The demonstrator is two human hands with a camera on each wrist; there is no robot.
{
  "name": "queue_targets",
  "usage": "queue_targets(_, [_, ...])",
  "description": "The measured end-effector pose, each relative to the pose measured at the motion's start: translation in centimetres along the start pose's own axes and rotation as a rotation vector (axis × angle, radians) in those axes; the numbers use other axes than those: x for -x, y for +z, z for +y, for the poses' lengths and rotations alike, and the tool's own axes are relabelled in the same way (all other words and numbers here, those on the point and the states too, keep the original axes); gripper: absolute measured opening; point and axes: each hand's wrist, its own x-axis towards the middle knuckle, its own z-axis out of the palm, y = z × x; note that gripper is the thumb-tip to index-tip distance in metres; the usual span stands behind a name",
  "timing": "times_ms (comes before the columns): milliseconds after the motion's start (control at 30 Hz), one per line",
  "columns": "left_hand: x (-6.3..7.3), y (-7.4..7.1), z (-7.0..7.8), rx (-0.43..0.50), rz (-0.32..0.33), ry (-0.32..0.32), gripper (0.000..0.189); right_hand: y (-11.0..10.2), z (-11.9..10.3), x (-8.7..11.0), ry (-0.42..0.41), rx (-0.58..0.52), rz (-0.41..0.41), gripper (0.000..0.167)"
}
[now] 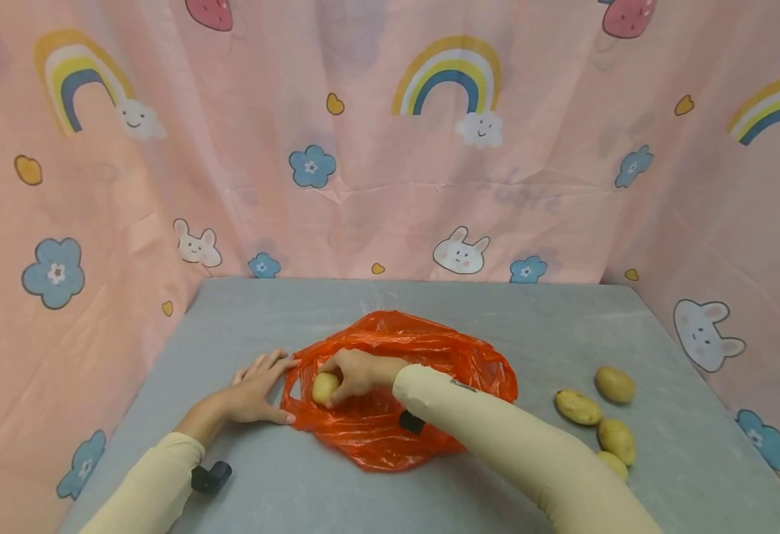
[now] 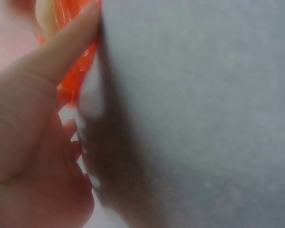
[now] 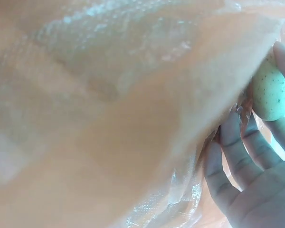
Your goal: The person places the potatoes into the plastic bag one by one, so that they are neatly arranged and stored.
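Observation:
A red-orange plastic bag (image 1: 390,449) lies spread on the grey table. Over its left part, my right hand (image 1: 358,373) pinches a potato (image 1: 324,388) between thumb and fingers. The right wrist view shows that speckled potato (image 3: 270,92) at the right edge, with the bag's film (image 3: 109,104) covering most of the picture. At the bag's left edge, my left hand (image 1: 253,395) rests with fingers spread, its thumb and fingertips touching the plastic. In the left wrist view the thumb of the left hand (image 2: 33,128) lies against the bag (image 2: 78,71).
Several potatoes lie in a group on the right side of the table, among them a rear potato (image 1: 615,385) and a left one (image 1: 578,407). A pink patterned curtain (image 1: 377,215) hangs along the back and both sides of the table (image 1: 263,311).

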Motion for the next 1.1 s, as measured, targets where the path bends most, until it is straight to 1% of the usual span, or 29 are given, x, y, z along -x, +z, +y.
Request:
queue_targets(200, [-0.1, 0.0, 0.1, -0.004, 0.002, 0.003, 0.102, -0.2, 0.6, -0.1, -0.034, -0.034, -0.014, 0.05])
queue_targets(300, [-0.2, 0.0, 0.2, -0.009, 0.005, 0.004, 0.101, -0.3, 0.8, 0.0, -0.047, -0.045, -0.026, 0.051])
queue_targets(500, [0.0, 0.0, 0.2, 0.009, -0.005, -0.006, 0.102, -0.7, 0.9, 0.5, -0.025, -0.033, -0.041, 0.067])
queue_targets(600, [0.1, 0.0, 0.3, 0.011, -0.004, -0.008, 0.104, -1.0, 1.0, 0.9, -0.02, -0.04, -0.038, 0.069])
queue_targets(767, [0.1, 0.0, 0.3, 0.019, 0.0, 0.0, 0.103, -2.0, 1.4, 2.0, -0.045, -0.073, -0.019, 0.065])
queue_targets(867, [0.0, 0.1, 0.3, 0.025, 0.0, 0.008, 0.103, -2.7, 1.7, 2.9, -0.056, -0.122, 0.001, 0.062])
queue_targets(967, [0.0, 0.2, 0.1, 0.032, 0.01, 0.014, 0.103, -3.5, 2.1, 4.0, -0.073, -0.167, 0.031, 0.059])
queue_targets(1100, [0.2, 0.5, -0.2, 0.017, 0.01, 0.01, 0.104, -4.5, 2.4, 6.0, -0.116, -0.176, 0.076, 0.055])
